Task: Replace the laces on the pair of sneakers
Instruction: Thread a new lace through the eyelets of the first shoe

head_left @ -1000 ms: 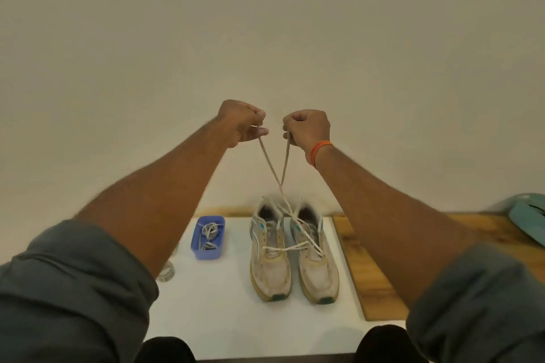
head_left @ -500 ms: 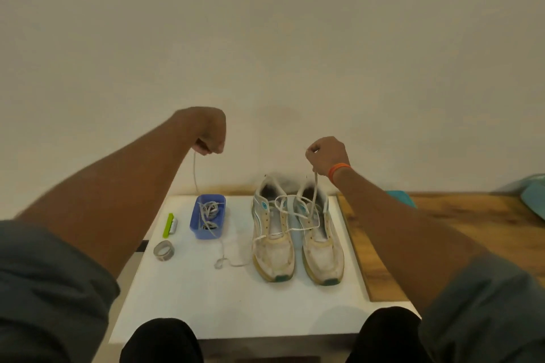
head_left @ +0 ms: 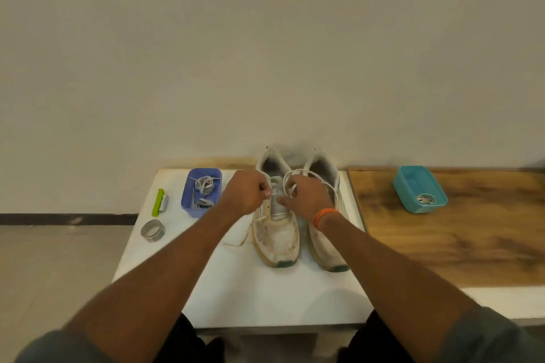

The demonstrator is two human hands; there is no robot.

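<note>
Left hand (head_left: pixel 246 191) low over the left sneaker (head_left: pixel 275 215), fingers (head_left: pixel 262 187) curled tight, pinching a strand of white lace (head_left: pixel 290 174) at the eyelets. Right hand (head_left: pixel 306 196) just beside it, fingers (head_left: pixel 290 190) curled too, gripping the lace where it loops up across the tongue and over toward the right sneaker (head_left: pixel 327 215). Orange band (head_left: pixel 324 215) on the right wrist. Loose lace end trailing off the left sneaker onto the white worktop (head_left: pixel 241 289).

Counted: two sneakers, side by side, toes toward the camera, heels at the wall. Two hands. Two trays: one blue tray (head_left: pixel 202 190) left of the sneakers holding bundled laces, how many too tangled to tell; one teal tray (head_left: pixel 418 188) well apart on the wooden board (head_left: pixel 457 239) to the right, holding one coiled lace. One roll of tape (head_left: pixel 152 230) and one green tool (head_left: pixel 157 202) near the worktop's left edge.

Against half a second ago: both hands down from the air and drawn together over the left sneaker, where before the left hand was raised above the blue tray with a hanging strand and the right held lace high over the right sneaker. Lace no longer draped beside the blue tray. Teal tray now fully in sight.
</note>
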